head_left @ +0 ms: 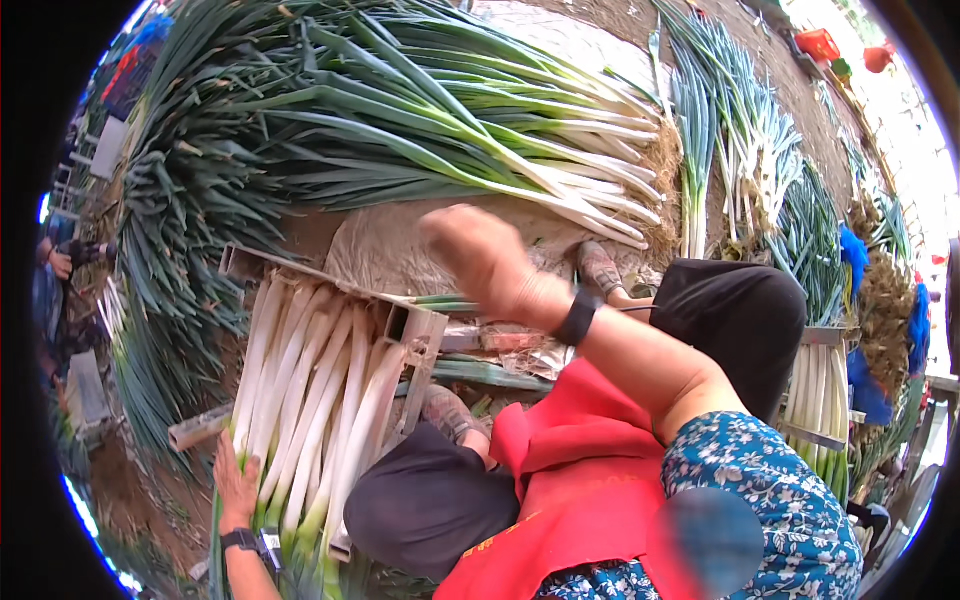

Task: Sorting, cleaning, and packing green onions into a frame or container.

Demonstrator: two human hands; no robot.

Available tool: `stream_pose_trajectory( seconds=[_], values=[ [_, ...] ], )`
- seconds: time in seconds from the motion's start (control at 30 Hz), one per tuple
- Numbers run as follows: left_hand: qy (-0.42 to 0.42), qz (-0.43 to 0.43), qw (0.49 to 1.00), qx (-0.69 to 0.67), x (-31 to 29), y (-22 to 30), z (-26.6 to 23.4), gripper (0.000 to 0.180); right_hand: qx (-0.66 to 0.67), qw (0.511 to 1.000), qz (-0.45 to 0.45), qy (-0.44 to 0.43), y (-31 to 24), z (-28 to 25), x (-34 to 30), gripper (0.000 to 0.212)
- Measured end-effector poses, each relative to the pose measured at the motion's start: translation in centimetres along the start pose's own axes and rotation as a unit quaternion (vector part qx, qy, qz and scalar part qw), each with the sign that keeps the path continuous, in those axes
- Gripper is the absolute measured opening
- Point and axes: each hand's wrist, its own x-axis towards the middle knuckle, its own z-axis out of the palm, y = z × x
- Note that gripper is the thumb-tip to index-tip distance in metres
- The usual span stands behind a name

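A thick bundle of long green onions (315, 390), white stalks lying side by side, rests in a metal frame (330, 283) by my left knee. Against the lower left side of that bundle lies my left hand (237, 485), its fingers stretched along the outer stalks. My right hand (480, 250) is raised in front of me, over a pale sheet (380, 240) on the ground. Motion smears its fingers, and nothing in it can be made out. Beyond it is a large pile of loose green onions (520, 130), roots to the right and green leaves to the left.
More green onions (745, 140) lie in heaps at the far right. Another bundle (818, 385) stands in a metal frame on my right. Red containers (818, 45) sit at the far right edge. Another person's hand (60, 263) shows at the far left.
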Motion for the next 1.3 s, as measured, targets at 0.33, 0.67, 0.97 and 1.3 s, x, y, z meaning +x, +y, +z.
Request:
stream_pose_trajectory(
  seconds=[0.33, 0.67, 0.97, 1.3],
  values=[
    [-0.053, 0.013, 0.997, -0.049, 8.4, 11.7, -1.8, 0.096, -0.435, 0.806, 0.348, -0.201, 32.3, -11.1, -11.1, 0.102],
    [-0.048, -0.030, 0.998, -0.026, 8.6, 12.5, -1.8, 0.085, -0.383, 0.881, 0.273, -0.058, 35.6, -6.8, -9.3, 0.040],
    [-0.034, -0.095, 0.995, 0.008, 8.5, 14.3, -2.3, 0.075, 0.042, 0.874, 0.415, -0.250, 33.9, -9.7, -7.9, 0.036],
    [0.118, -0.139, 0.964, -0.195, 5.2, 23.2, -4.8, 0.045, -0.306, 0.842, 0.414, -0.162, 27.4, -9.6, -13.8, 0.027]
  ],
)
